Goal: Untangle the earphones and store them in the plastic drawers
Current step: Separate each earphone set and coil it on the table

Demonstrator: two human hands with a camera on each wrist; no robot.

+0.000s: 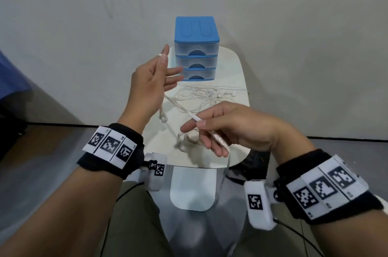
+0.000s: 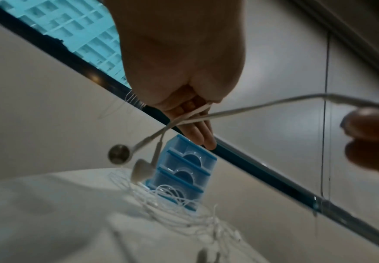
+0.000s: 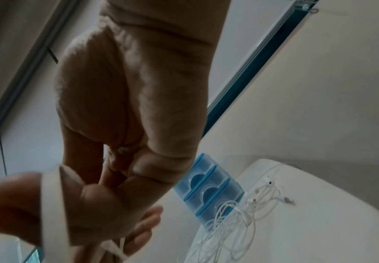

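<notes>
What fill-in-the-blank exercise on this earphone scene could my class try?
1. The plastic drawers have a ___ top.
2. The unit has ___ drawers, all closed.
3. A tangled pile of earphones lies on the table in ___ of the drawers.
4. The cable between the left hand and right hand is ___ in colour.

Missing words: blue; three; front; white

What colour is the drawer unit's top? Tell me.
Blue, on the drawer unit; clearest in the head view.

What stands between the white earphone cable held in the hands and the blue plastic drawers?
All three drawers of the blue plastic drawer unit are closed. A second tangle of white earphones lies on the table before it. The held white earphone cable spans both hands.
</notes>
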